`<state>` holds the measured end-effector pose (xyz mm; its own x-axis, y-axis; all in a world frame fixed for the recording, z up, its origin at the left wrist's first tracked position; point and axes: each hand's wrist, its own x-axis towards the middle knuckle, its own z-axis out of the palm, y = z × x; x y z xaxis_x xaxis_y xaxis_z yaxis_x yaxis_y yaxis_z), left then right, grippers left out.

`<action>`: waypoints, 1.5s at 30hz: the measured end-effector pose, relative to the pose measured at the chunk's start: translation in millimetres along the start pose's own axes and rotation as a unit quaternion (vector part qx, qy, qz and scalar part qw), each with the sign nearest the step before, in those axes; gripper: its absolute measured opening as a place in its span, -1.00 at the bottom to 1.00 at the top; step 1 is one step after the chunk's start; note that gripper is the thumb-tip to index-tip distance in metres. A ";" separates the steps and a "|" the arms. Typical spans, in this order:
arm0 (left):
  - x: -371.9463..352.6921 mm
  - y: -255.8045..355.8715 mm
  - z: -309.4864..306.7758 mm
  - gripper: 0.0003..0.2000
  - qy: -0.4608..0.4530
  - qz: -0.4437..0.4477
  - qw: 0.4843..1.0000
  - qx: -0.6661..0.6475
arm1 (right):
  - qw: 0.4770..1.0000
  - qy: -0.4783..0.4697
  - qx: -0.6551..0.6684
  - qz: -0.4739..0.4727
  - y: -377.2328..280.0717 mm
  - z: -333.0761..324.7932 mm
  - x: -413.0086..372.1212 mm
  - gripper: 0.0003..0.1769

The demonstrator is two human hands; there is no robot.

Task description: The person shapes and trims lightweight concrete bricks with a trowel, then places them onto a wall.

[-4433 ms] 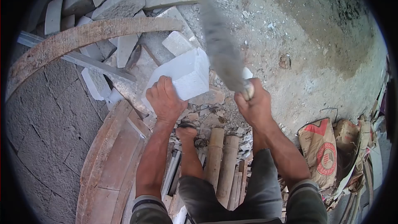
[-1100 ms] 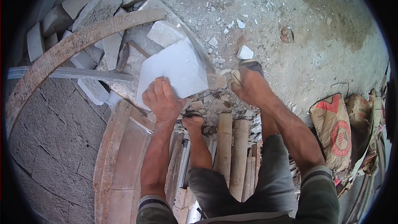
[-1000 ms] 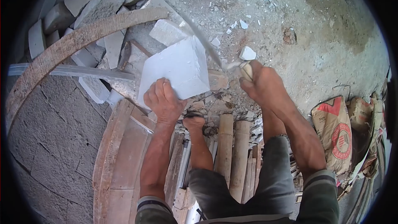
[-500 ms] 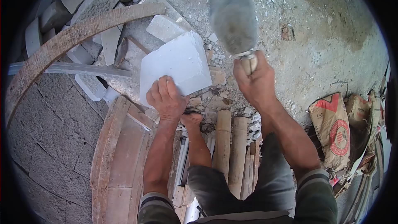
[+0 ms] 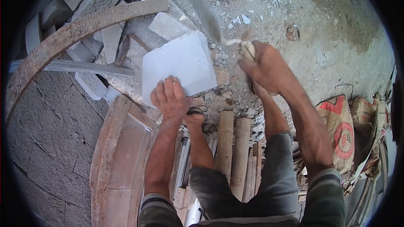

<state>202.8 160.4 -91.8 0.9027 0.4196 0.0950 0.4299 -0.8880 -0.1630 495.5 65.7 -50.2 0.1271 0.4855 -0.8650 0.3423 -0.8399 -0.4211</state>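
Observation:
A pale white block point(image 5: 179, 61) with rough, chipped edges lies tilted at the centre left. My left hand point(image 5: 170, 98) is pressed on its lower edge, fingers on the top face and closed over the rim. Right of the block, my right hand point(image 5: 265, 67) is wrapped round the light handle of a trowel point(image 5: 206, 14). The trowel's grey blade is turned edge-on, blurred, and points up and to the left above the block's right corner, apart from it.
Broken blocks point(image 5: 99, 0) are heaped at the upper left behind a curved wooden piece point(image 5: 84, 27) and a metal bar point(image 5: 90, 68). Bamboo poles point(image 5: 225, 143) lie between my legs. A printed paper sack point(image 5: 338, 130) is at the right.
The trowel has swung down and left, its blade turning from flat to edge-on. My right wrist has rotated. My left hand and the block have hardly moved.

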 end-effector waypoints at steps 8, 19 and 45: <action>-5.6 0.5 8.7 -0.13 0.023 0.016 1.000 0.000 | 0.998 0.020 -0.057 0.005 5.1 7.6 19.8 -0.57; 13.0 -15.7 -4.8 -0.15 -0.043 -0.053 0.996 -0.061 | 0.996 0.088 0.005 -0.016 23.1 17.8 9.9 -0.64; 118.4 -83.7 -5.1 -0.14 -0.214 -0.082 0.966 -0.121 | 0.961 0.196 0.186 -0.058 36.7 90.3 34.6 -0.72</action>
<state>273.6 283.5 -61.9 0.7688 0.5520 -0.3229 0.5983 -0.7991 0.0586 428.4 29.8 -120.2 0.4736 0.5742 -0.6679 0.0281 -0.7678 -0.6401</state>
